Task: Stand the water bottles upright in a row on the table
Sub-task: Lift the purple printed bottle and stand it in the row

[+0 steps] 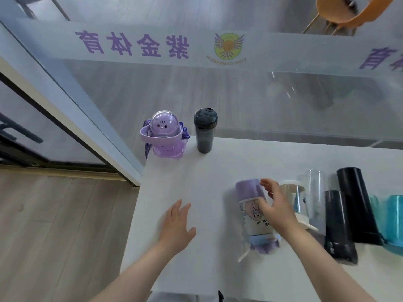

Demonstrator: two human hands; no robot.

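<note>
You are leaning over a white table (272,162) set against a glass partition (152,88), its frosted band carrying purple characters and a winged emblem (228,47). Beyond the glass, grey flooring is stretching away toward an orange chair (340,12); to your left, wood-look flooring (61,225) is running under a grey door frame (72,105).

At the table's far left corner, a purple cartoon bottle (162,136) with a clear dome lid is standing upright, with a dark grey bottle (205,130) standing just beside it on the right.

Your right hand (275,205) is reaching onto a purple-capped illustrated bottle (255,214) lying on its side, fingers spread and curving over its body; you cannot tell whether they are actually gripping it. Your left hand (177,223) is hovering flat over the bare tabletop, fingers apart, holding nothing.

To the right, more bottles are lying side by side: a clear bottle with a cream lid (297,201), a clear tumbler (315,188), two black bottles (337,221) and a teal bottle (394,219) at the frame's edge.
</note>
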